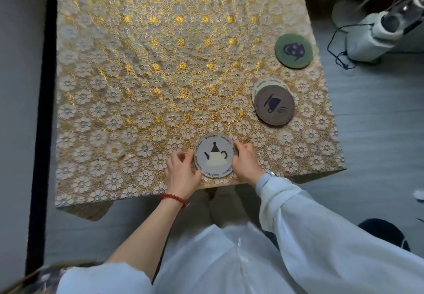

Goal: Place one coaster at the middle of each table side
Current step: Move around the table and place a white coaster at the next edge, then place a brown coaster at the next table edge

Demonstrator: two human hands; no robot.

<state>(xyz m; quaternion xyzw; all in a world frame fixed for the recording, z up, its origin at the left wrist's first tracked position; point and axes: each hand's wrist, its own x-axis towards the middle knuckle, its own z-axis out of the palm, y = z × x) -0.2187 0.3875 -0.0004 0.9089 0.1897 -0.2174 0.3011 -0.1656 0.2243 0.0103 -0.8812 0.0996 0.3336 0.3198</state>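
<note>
Teapot coaster [215,158] flat on the lace-covered surface [137,75] at 6 o'clock, close to the near edge and roughly mid-side. Pinched lightly at its rim from both flanks: left hand [181,170] at its 9 o'clock, right hand [245,162] at its 3 o'clock, fingers curled narrow against the edge, probably to nudge it to centre rather than lift it. Green coaster [293,50] near the right edge at 2 o'clock. Brown cup coaster [274,105] at 3 o'clock, stacked on what looked like another pale coaster, likely spare stock for the remaining sides.
</note>
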